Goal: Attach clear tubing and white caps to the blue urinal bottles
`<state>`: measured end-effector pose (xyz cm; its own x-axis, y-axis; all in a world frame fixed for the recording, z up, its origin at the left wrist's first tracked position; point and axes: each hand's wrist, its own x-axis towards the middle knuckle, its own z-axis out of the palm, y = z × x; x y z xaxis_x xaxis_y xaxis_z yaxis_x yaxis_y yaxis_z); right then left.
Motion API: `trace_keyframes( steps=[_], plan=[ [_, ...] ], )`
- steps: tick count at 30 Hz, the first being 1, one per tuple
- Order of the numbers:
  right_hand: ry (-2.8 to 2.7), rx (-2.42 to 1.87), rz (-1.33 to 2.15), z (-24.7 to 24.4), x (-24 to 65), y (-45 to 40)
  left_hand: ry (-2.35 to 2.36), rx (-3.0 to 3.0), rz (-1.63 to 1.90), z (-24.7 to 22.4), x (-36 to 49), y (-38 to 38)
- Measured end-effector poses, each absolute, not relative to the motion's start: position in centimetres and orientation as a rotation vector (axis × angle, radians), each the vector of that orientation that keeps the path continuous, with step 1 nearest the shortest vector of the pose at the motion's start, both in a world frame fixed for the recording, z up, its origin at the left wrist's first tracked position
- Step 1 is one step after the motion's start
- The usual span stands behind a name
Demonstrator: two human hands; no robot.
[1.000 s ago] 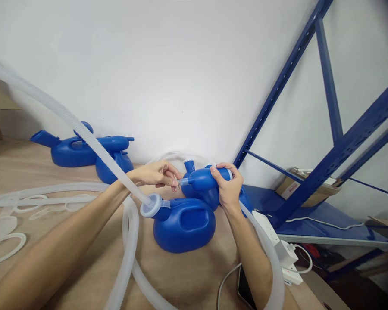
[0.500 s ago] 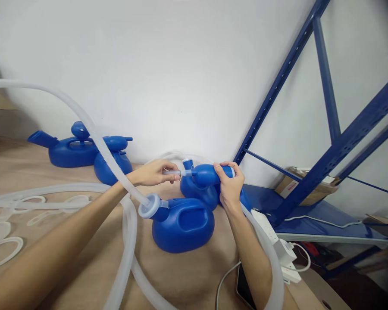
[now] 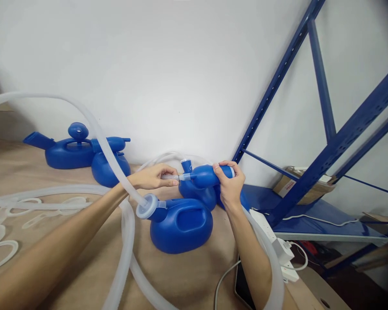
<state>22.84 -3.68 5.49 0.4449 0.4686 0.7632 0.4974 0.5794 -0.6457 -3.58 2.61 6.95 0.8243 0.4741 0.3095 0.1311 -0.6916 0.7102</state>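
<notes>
My right hand [image 3: 230,181] is wrapped round a blue plastic funnel piece [image 3: 205,176], a bulb-shaped part with a pale rim at its right end. From its narrow left end comes a clear connector [image 3: 185,176]. My left hand [image 3: 155,176] pinches a translucent tube [image 3: 168,177] at that connector. Below my hands stands a blue urinal bottle [image 3: 181,230] with a looped handle, its spout capped by a translucent lid [image 3: 147,206]. A ribbed translucent hose [image 3: 108,155] runs into that lid. More blue bottles [image 3: 197,193] sit behind the held piece, partly hidden.
At the back left are further blue bottles [image 3: 67,155]. Pale lids and rings [image 3: 3,254] lie at left, and loose hose [image 3: 127,241] crosses the table. A phone [image 3: 244,284] and white power strip [image 3: 265,226] are at right, beside a blue metal shelf [image 3: 304,224].
My left fingers have straightened somewhat along the tube by the connector. Both hands keep hold of the same parts. The whole view has shifted slightly.
</notes>
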Motion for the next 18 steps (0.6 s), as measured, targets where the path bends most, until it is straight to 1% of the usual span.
trace_keyframes(
  steps=[5,10,15,18],
  plan=[
    [-1.181,-1.013,-0.063,5.8,22.2,-4.2,0.485,2.276,0.585,7.0,-3.9,2.9],
    [-1.207,-1.006,-0.120,6.1,21.8,-4.7,0.490,2.237,0.659,6.9,-3.8,3.0],
    [-1.147,-1.002,0.030,5.5,22.5,-3.9,0.442,2.255,0.718,6.6,-3.4,2.7],
    [-1.130,-1.007,0.081,5.2,22.6,-3.4,0.493,2.315,0.681,6.5,-3.3,2.5]
  ],
)
